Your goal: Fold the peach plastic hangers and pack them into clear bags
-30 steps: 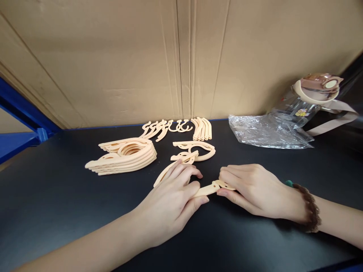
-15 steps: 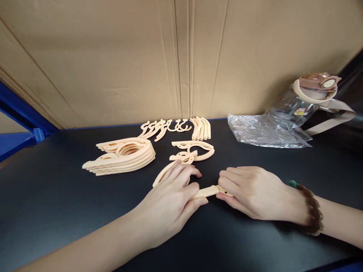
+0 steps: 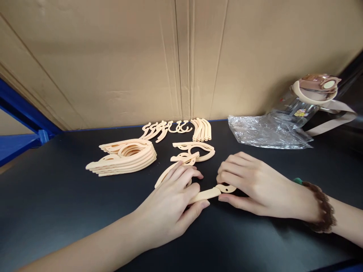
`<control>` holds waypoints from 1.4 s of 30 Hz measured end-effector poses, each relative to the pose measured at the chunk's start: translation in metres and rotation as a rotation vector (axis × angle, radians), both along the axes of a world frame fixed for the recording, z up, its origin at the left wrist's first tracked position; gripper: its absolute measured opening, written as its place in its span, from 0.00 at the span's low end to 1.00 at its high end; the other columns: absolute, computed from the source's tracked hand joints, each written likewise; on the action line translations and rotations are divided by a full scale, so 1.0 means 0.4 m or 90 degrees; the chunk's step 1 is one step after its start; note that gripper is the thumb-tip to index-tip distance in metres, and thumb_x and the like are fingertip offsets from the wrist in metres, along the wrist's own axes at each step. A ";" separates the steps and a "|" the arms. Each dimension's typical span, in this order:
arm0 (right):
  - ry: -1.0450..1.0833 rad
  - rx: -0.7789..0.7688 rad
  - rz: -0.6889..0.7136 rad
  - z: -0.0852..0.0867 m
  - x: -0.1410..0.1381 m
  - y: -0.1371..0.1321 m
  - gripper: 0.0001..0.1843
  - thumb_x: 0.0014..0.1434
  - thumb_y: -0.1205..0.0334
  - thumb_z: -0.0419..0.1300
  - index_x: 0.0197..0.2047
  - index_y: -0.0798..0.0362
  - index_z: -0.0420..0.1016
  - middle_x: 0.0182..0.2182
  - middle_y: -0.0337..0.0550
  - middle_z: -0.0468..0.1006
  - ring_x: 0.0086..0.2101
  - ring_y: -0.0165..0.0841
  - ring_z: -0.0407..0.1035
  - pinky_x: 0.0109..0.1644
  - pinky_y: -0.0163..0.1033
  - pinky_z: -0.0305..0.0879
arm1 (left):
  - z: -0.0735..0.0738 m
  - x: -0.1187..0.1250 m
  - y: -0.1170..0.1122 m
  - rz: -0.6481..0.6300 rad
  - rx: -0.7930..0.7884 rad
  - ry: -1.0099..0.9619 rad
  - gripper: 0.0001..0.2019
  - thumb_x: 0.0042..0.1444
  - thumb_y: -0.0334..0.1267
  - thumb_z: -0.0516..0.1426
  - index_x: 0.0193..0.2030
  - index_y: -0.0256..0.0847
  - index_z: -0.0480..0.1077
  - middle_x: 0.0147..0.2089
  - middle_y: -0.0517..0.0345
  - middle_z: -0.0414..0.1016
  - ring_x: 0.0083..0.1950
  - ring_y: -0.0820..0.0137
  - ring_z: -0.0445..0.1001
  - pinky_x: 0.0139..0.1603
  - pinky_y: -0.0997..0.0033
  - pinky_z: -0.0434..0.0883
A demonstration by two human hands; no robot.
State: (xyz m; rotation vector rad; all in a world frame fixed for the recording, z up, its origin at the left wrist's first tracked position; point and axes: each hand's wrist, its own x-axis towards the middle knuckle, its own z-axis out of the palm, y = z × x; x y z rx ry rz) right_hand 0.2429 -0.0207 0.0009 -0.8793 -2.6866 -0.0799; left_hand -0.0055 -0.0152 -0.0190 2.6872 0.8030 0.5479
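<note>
My left hand (image 3: 177,200) is closed on a cream plastic folding hanger (image 3: 208,194), its thumb along the near side. The hanger's curved end, with a small dark hole, points right. Around that end my right hand (image 3: 249,185) curls loosely, fingers above and thumb below; the end shows between them. Under and behind my left fingers lies a cream curved hanger piece (image 3: 164,175), partly hidden. Just beyond it rests a looped hanger part (image 3: 208,154) on the black tabletop (image 3: 85,219).
A stack of cream hanger parts (image 3: 127,160) stands at left. Farther back are several hooks (image 3: 154,130) and a row of curved arms (image 3: 202,129). A clear plastic bag (image 3: 266,132) and a strapped bottle (image 3: 307,102) lie at right, before a cardboard wall (image 3: 113,60).
My right hand has shifted slightly right and loosened around the hanger's end, so more of that end shows. My left hand keeps its hold almost in place. The view has tilted slightly.
</note>
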 end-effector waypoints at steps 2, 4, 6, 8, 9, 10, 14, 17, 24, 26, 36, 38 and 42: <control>0.017 0.011 -0.010 0.009 0.008 0.007 0.13 0.67 0.54 0.57 0.41 0.55 0.74 0.40 0.48 0.75 0.41 0.39 0.66 0.46 0.44 0.59 | 0.001 0.002 -0.001 -0.005 0.009 0.002 0.09 0.68 0.38 0.52 0.38 0.40 0.70 0.55 0.49 0.69 0.61 0.58 0.64 0.68 0.51 0.58; 0.026 0.049 -0.033 0.016 0.015 0.012 0.16 0.64 0.49 0.60 0.42 0.56 0.75 0.42 0.50 0.75 0.42 0.41 0.66 0.46 0.45 0.60 | 0.002 0.002 -0.002 -0.014 0.008 0.000 0.09 0.68 0.36 0.52 0.37 0.40 0.70 0.54 0.49 0.69 0.61 0.58 0.64 0.70 0.50 0.55; 0.027 0.065 -0.053 0.020 0.021 0.013 0.21 0.63 0.44 0.61 0.42 0.55 0.75 0.38 0.48 0.75 0.37 0.39 0.66 0.42 0.44 0.59 | 0.003 0.001 -0.002 -0.024 0.004 -0.008 0.09 0.67 0.34 0.50 0.36 0.40 0.69 0.54 0.49 0.69 0.62 0.58 0.63 0.71 0.50 0.53; 0.034 0.039 -0.046 0.021 0.022 0.011 0.21 0.63 0.44 0.61 0.45 0.55 0.74 0.35 0.44 0.76 0.34 0.36 0.66 0.42 0.44 0.58 | 0.005 0.000 -0.003 -0.031 -0.001 -0.019 0.09 0.65 0.31 0.49 0.37 0.40 0.68 0.54 0.49 0.69 0.62 0.58 0.63 0.71 0.49 0.53; 0.039 0.012 -0.034 0.021 0.021 0.008 0.20 0.64 0.46 0.61 0.46 0.55 0.74 0.34 0.42 0.76 0.33 0.35 0.66 0.43 0.43 0.58 | 0.005 0.000 -0.004 -0.035 -0.004 -0.024 0.09 0.65 0.30 0.48 0.38 0.40 0.68 0.55 0.49 0.69 0.62 0.59 0.63 0.71 0.49 0.53; 0.043 -0.020 -0.021 0.020 0.019 0.005 0.18 0.65 0.49 0.61 0.48 0.55 0.74 0.33 0.40 0.77 0.32 0.34 0.66 0.43 0.43 0.58 | 0.007 -0.001 -0.004 -0.038 -0.008 -0.029 0.10 0.64 0.29 0.47 0.38 0.41 0.68 0.55 0.49 0.68 0.62 0.59 0.63 0.71 0.49 0.53; 0.043 -0.117 -0.002 0.016 0.006 -0.008 0.10 0.65 0.58 0.61 0.47 0.53 0.73 0.33 0.38 0.76 0.33 0.33 0.66 0.44 0.42 0.59 | 0.012 0.001 -0.008 -0.037 -0.030 -0.051 0.09 0.65 0.29 0.45 0.38 0.42 0.64 0.53 0.50 0.69 0.60 0.60 0.64 0.69 0.49 0.56; 0.036 -0.151 -0.012 0.016 0.000 -0.015 0.08 0.64 0.58 0.61 0.43 0.52 0.74 0.33 0.38 0.75 0.34 0.34 0.66 0.45 0.42 0.58 | 0.013 0.003 -0.007 0.000 -0.045 -0.077 0.07 0.68 0.31 0.46 0.40 0.43 0.62 0.53 0.51 0.69 0.59 0.61 0.65 0.66 0.50 0.62; 0.031 -0.180 0.006 0.018 -0.003 -0.019 0.12 0.62 0.51 0.64 0.39 0.50 0.72 0.32 0.36 0.74 0.33 0.33 0.65 0.44 0.40 0.58 | -0.005 0.000 0.011 0.182 -0.071 -0.136 0.10 0.63 0.36 0.56 0.50 0.47 0.63 0.60 0.51 0.66 0.63 0.56 0.65 0.59 0.47 0.72; 0.027 -0.195 0.008 0.019 -0.005 -0.022 0.10 0.61 0.53 0.65 0.39 0.50 0.72 0.32 0.35 0.73 0.34 0.32 0.64 0.44 0.39 0.58 | -0.007 0.001 0.015 0.207 -0.092 -0.149 0.11 0.63 0.35 0.55 0.52 0.47 0.62 0.60 0.51 0.68 0.62 0.57 0.67 0.60 0.46 0.70; 0.023 -0.251 0.032 0.021 -0.010 -0.039 0.09 0.55 0.63 0.65 0.39 0.49 0.70 0.33 0.33 0.70 0.34 0.30 0.63 0.45 0.39 0.57 | -0.017 -0.007 0.035 0.185 -0.156 -0.207 0.10 0.65 0.30 0.49 0.50 0.47 0.62 0.58 0.54 0.68 0.62 0.61 0.66 0.62 0.50 0.65; 0.023 -0.254 0.029 0.021 -0.011 -0.039 0.09 0.54 0.65 0.64 0.39 0.50 0.69 0.33 0.33 0.70 0.34 0.30 0.63 0.45 0.39 0.57 | -0.021 -0.008 0.041 0.168 -0.162 -0.222 0.11 0.66 0.28 0.47 0.50 0.47 0.62 0.58 0.54 0.68 0.62 0.63 0.66 0.62 0.53 0.65; 0.026 -0.257 0.032 0.021 -0.012 -0.040 0.12 0.50 0.69 0.62 0.38 0.50 0.69 0.33 0.34 0.70 0.34 0.30 0.63 0.42 0.39 0.57 | -0.024 -0.008 0.046 0.153 -0.164 -0.243 0.11 0.68 0.28 0.46 0.50 0.47 0.63 0.58 0.55 0.69 0.62 0.65 0.67 0.62 0.57 0.66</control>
